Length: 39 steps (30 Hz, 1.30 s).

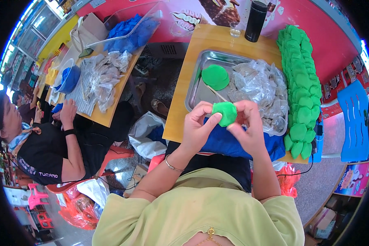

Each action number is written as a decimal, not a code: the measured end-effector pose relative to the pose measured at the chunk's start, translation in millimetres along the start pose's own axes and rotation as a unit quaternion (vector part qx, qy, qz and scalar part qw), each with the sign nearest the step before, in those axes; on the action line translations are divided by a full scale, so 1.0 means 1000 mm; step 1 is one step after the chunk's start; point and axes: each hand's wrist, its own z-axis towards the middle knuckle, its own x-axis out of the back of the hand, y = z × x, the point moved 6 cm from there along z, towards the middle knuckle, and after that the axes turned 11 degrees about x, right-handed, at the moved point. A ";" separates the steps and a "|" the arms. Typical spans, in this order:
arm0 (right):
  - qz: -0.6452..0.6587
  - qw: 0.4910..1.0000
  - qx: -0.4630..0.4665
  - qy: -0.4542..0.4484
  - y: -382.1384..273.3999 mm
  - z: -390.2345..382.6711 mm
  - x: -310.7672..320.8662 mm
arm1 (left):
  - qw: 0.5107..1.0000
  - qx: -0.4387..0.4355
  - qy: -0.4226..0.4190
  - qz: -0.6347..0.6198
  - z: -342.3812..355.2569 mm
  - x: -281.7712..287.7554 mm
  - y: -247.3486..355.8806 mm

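My left hand (197,127) and my right hand (250,127) together pinch a small green dough parcel (225,113) above the table's near edge. Behind it a metal tray (197,92) holds a flat round green dough disc (215,76), a thin wooden stick (217,94) and a clear plastic bag of filling (260,88). Along the table's right side lie several finished green parcels in a long row (301,90). A blue cloth (229,143) lies under my hands.
A black flask (256,20) and a small glass (235,29) stand at the table's far edge. A blue plastic chair (354,121) is on the right. At the left, another seated person (45,147) works at a second table (106,115) with plastic bags and blue gloves (131,33).
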 end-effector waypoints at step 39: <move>0.089 0.988 -0.121 0.027 0.032 -0.004 0.007 | 0.946 -0.207 0.022 0.250 -0.012 -0.019 0.009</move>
